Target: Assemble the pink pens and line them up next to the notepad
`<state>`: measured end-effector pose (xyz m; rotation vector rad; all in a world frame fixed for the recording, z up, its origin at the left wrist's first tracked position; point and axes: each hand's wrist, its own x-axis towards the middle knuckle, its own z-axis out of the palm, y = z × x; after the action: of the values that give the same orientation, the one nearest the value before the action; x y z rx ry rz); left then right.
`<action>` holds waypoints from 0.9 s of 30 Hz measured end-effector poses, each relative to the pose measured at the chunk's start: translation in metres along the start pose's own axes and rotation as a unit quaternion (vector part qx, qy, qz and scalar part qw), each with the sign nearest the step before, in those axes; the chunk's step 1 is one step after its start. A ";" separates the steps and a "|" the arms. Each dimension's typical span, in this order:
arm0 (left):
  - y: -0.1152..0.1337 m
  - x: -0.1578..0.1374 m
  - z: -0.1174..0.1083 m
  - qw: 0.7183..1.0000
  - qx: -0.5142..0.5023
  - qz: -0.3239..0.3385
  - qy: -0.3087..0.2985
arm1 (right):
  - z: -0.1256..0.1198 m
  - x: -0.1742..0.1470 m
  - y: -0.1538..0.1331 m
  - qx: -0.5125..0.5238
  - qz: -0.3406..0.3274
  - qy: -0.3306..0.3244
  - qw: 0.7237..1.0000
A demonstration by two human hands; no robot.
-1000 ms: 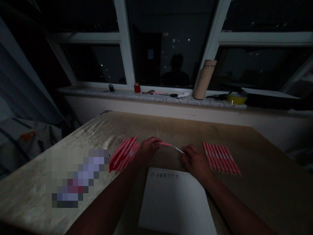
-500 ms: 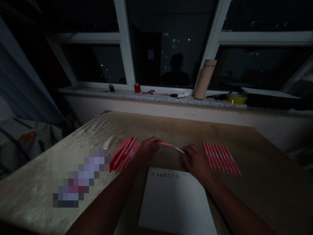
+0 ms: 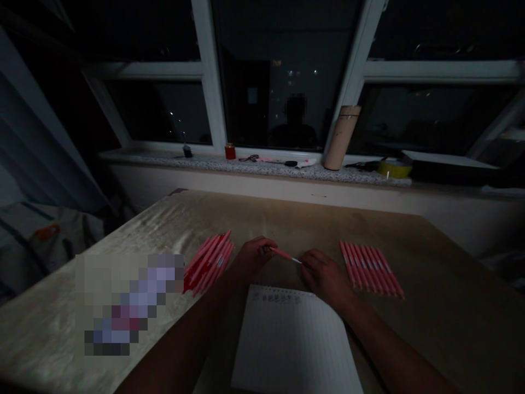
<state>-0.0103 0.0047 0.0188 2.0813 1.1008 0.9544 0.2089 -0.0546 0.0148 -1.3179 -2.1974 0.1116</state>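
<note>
My left hand [image 3: 257, 253] is closed on one end of a slim pink pen [image 3: 282, 253]. A thin pale rod, which looks like a pen refill [image 3: 297, 261], sticks out of the pen's right end. My right hand [image 3: 322, 269] pinches the far end of that refill, its fingertips hidden from view. Below both hands lies a spiral notepad [image 3: 293, 339] with lined paper and some writing along its top. Left of my left hand is a loose pile of pink pens [image 3: 209, 262] over red packaging. To the right of my right hand, several pink pens [image 3: 371, 269] lie side by side in a neat row.
A blurred-out pale item [image 3: 135, 301] lies on the table [image 3: 156, 224] at left. Along the window sill [image 3: 262, 167] stand a red jar [image 3: 230, 151], a tan cylinder [image 3: 343, 137] and a yellow tape roll [image 3: 394, 168].
Less of the pale refill shows between my hands, and it now lines up with the pen. My right hand has moved slightly left, closer to the pen.
</note>
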 end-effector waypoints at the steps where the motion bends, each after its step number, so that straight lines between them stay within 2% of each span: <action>1: -0.001 0.000 0.001 1.000 0.000 0.005 -0.008 | 0.000 0.000 -0.001 0.006 -0.005 0.003 1.000; 8: -0.001 -0.005 0.011 0.999 -0.024 0.007 -0.024 | 0.001 0.001 -0.004 0.052 -0.037 0.049 0.997; 15: -0.002 -0.003 0.014 0.990 -0.134 -0.040 -0.019 | -0.001 0.000 -0.005 0.087 -0.063 0.067 0.992; 27: 0.002 -0.004 0.016 0.975 -0.209 -0.067 -0.026 | 0.002 -0.003 -0.001 0.120 -0.037 0.087 0.988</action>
<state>0.0016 -0.0017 0.0100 1.6615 0.9080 0.9643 0.2081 -0.0575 0.0125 -1.0699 -2.0119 0.2173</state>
